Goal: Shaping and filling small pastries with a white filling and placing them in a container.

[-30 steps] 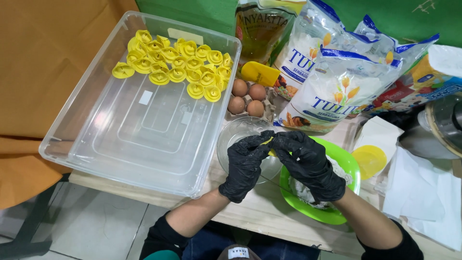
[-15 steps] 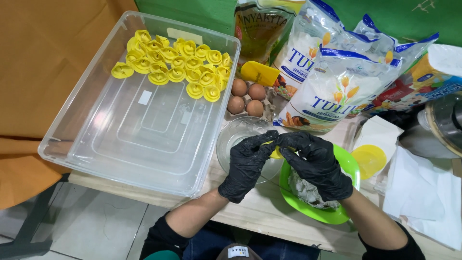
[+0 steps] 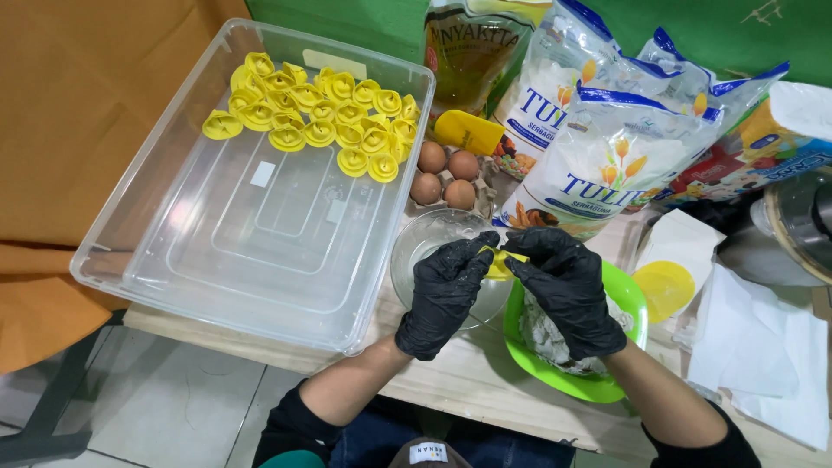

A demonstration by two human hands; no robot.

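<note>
Little has shifted since earlier: I log left hand (image 3: 446, 290) and right hand (image 3: 568, 286) both still pinching yellow dough piece (image 3: 501, 263) at lower centre, above glass bowl (image 3: 433, 247), green plate (image 3: 572, 381).

We see an evenly and brightly lit scene under diffuse overhead light. Shadows are soft: a faint one lies beneath the clear plastic tub (image 3: 173, 260) on the table edge. Glare streaks mark the tub's floor, the glass bowl (image 3: 433, 247) and the glossy flour bags (image 3: 607, 156). The black gloves of the left hand (image 3: 446, 295) and right hand (image 3: 563, 290) carry small highlights. Focus is sharp at centre; we note mild wide-angle bending towards the frame's edges.
</note>
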